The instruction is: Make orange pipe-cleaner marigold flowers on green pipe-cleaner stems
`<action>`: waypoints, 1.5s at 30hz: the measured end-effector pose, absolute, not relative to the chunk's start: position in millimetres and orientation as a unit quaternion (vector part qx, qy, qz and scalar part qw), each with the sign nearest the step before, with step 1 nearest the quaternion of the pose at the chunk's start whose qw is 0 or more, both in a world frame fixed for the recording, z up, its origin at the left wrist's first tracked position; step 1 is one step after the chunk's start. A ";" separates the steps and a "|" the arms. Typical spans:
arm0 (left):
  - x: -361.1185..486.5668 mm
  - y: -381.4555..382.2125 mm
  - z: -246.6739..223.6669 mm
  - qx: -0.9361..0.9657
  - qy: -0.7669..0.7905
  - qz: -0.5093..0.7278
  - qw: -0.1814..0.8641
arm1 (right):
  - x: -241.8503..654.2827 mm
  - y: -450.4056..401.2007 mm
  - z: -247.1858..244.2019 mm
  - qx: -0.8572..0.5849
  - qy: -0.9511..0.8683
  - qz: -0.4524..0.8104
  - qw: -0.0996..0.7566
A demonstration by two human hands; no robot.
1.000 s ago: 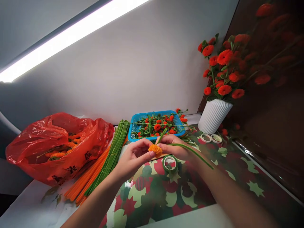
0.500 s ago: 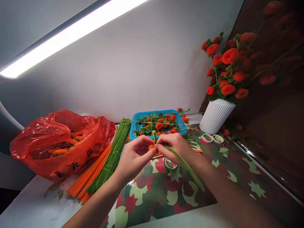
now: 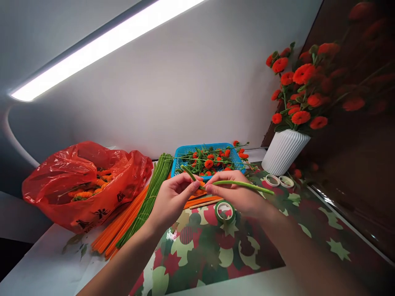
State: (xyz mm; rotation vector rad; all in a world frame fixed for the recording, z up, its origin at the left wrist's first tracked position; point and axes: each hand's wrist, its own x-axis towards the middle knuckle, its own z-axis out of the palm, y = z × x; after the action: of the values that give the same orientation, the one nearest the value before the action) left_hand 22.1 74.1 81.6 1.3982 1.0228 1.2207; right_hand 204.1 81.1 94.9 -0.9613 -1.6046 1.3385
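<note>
Green fuzzy stem (image 3: 259,189) was held above worktop (image 3: 228,257). Left hand (image 3: 173,199) had fingers pinching short end; right hand (image 3: 242,199) pinched near bend. Judged: light, close pinches were advisable, pile uncrushed. Glossy patterned worktop carried green tape roll (image 3: 233,213), blue plastic basket (image 3: 180,150), white ribbed vase (image 3: 284,151). Bright bar lamp (image 3: 92,59) lit pale wall (image 3: 185,102).

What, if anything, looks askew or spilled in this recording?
Nothing looks spilled. A few red flowers poke untidily past the right side of the blue basket; the white vase appears to lean, perhaps just lens distortion.
</note>
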 end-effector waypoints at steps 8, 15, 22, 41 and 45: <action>27.2 69.3 78.8 0.618 0.402 0.480 0.475 | 208.4 84.4 92.5 -0.337 -0.647 0.594 0.339; 29.1 67.6 81.0 0.592 0.432 0.522 0.436 | 196.9 82.6 86.0 -0.391 -0.638 0.527 0.404; 33.3 64.2 79.9 0.563 0.438 0.564 0.415 | 171.6 64.6 68.5 -0.441 -0.596 0.318 0.591; 28.2 65.4 87.7 0.520 0.422 0.538 0.512 | 183.6 76.7 65.3 -0.340 -0.726 0.122 0.585; 28.6 66.2 85.1 0.504 0.442 0.540 0.510 | 182.3 76.7 63.3 -0.325 -0.728 0.110 0.594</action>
State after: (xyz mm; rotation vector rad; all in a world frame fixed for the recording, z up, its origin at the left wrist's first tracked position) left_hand 28.6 66.2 85.1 1.2126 1.0636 1.3001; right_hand 182.3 76.7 63.3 -0.7562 -1.6917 0.2551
